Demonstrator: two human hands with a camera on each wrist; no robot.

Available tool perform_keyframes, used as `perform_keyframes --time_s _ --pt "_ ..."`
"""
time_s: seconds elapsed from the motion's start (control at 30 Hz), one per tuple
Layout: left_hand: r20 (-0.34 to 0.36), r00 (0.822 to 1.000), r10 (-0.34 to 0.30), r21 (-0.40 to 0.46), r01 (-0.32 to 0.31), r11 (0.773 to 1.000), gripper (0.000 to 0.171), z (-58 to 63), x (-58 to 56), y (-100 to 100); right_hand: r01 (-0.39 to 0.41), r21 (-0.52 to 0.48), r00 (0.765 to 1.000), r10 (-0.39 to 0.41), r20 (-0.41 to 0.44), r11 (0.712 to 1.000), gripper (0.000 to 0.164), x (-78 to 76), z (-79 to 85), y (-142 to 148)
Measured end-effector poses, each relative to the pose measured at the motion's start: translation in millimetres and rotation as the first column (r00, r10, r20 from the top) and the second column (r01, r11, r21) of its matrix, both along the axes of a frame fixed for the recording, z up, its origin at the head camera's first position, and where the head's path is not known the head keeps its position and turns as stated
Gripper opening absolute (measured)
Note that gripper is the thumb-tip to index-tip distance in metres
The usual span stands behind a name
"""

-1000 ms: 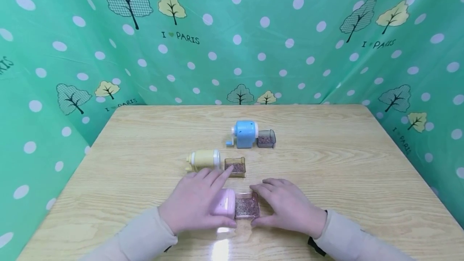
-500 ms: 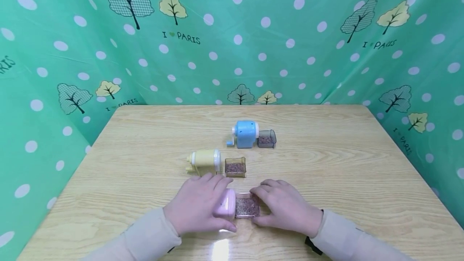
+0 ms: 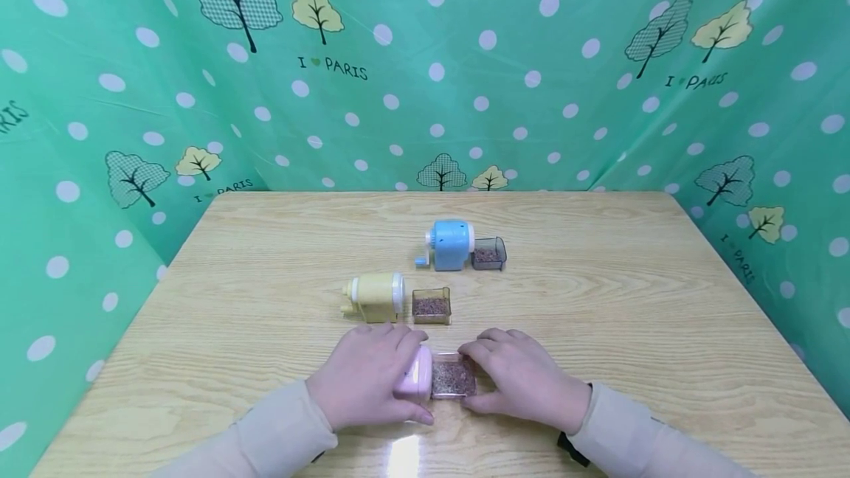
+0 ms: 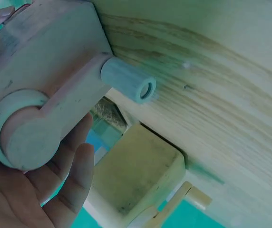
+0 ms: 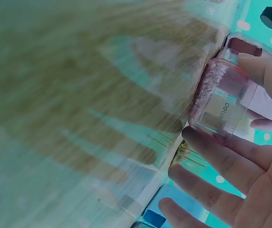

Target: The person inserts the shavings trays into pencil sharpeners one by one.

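My left hand (image 3: 365, 382) grips a pink crank pencil sharpener (image 3: 417, 376) from above, near the table's front. In the left wrist view the crank side of the pencil sharpener (image 4: 74, 42) faces the camera, its handle pointing outward. Just right of the body lies its clear pink shavings drawer (image 3: 454, 378), with dark shavings inside. The right hand (image 3: 527, 382) holds the drawer's outer end between thumb and fingers; the right wrist view shows the drawer (image 5: 221, 95) close up. Whether drawer and body touch is unclear.
Behind the left hand stands a yellow pencil sharpener (image 3: 377, 297), beside its shavings-filled drawer (image 3: 431, 307). Farther back are a blue pencil sharpener (image 3: 451, 246) and its smoky drawer (image 3: 489, 254), also with shavings. A green curtain (image 3: 425, 94) hangs behind the wooden table (image 3: 598, 271).
My left hand has shifted slightly to the right, and its forefinger has come away from over the yellow sharpener's drawer. The right hand and pink drawer have hardly moved.
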State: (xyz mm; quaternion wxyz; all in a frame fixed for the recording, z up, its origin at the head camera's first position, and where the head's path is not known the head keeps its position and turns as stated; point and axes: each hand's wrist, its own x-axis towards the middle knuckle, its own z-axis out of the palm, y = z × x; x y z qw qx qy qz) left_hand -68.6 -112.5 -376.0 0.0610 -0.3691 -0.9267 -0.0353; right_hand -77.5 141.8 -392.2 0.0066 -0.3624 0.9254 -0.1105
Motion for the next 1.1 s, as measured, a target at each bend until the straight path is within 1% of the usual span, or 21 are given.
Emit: perform_keyframes --time_s 0.1,0.27,0.57,1.1 --pt "0.017 1.0 0.005 -0.002 -0.005 1.0 0.097 -1.9 0.2 1 0.0 -0.004 1.0 0.0 0.002 1.0 0.064 0.2 0.9 0" --pt "0.037 0.999 0.009 0.037 -0.011 0.999 0.086 -4.5 0.4 3 -0.004 -0.014 1.0 0.004 -0.011 1.0 0.063 0.3 -0.2 0" --pt "0.005 1.0 0.007 0.074 -0.008 0.997 0.066 -7.5 0.2 4 -0.011 -0.016 1.0 0.01 -0.027 1.0 0.062 0.2 -1.6 1" --pt "-0.03 0.999 0.028 0.117 -0.025 0.993 0.054 -12.5 0.7 7 -0.015 -0.001 0.999 0.015 -0.032 1.0 0.061 0.7 -0.3 0"
